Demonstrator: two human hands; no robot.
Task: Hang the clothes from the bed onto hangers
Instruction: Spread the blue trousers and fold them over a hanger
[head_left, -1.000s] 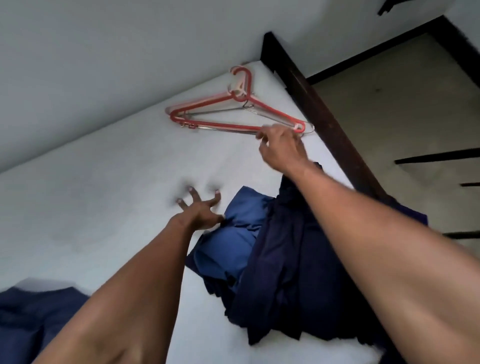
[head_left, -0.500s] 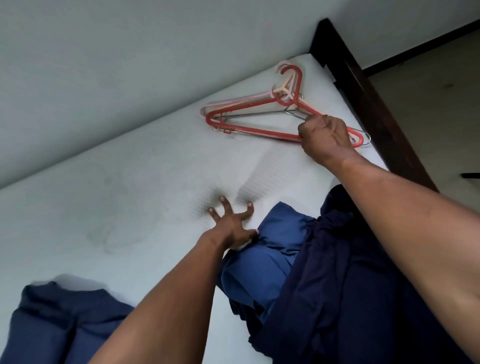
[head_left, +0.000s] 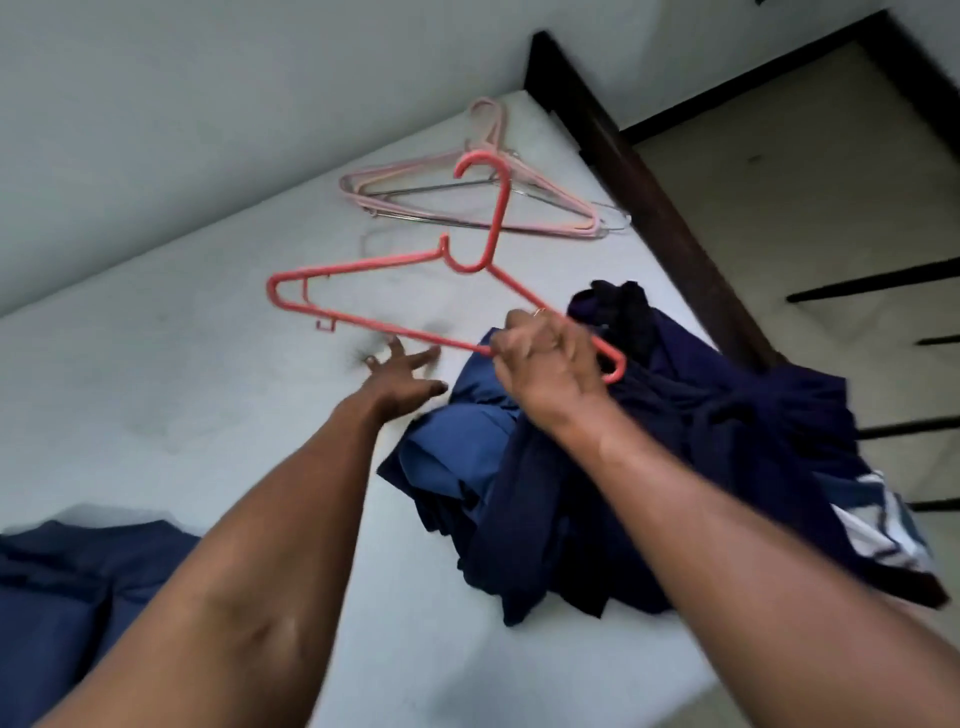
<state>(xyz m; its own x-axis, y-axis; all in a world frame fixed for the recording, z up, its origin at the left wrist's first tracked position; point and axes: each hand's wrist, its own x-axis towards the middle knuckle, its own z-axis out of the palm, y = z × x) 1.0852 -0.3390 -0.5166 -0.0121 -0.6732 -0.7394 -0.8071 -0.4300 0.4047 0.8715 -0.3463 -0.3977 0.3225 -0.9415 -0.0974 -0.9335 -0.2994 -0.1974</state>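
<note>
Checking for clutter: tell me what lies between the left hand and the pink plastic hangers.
In the head view, only bare white mattress, with the red plastic hanger in the right hand crossing above it.

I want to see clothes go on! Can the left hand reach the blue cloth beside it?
Probably yes: the left hand is open right beside the blue cloth, with nothing between them.

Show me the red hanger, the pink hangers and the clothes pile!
red hanger (head_left: 466, 268), head view, on the curve under its hook.
pink hangers (head_left: 405, 167), head view, on the stack's left arms.
clothes pile (head_left: 675, 441), head view, on the dark blue cloth in its middle.
</note>
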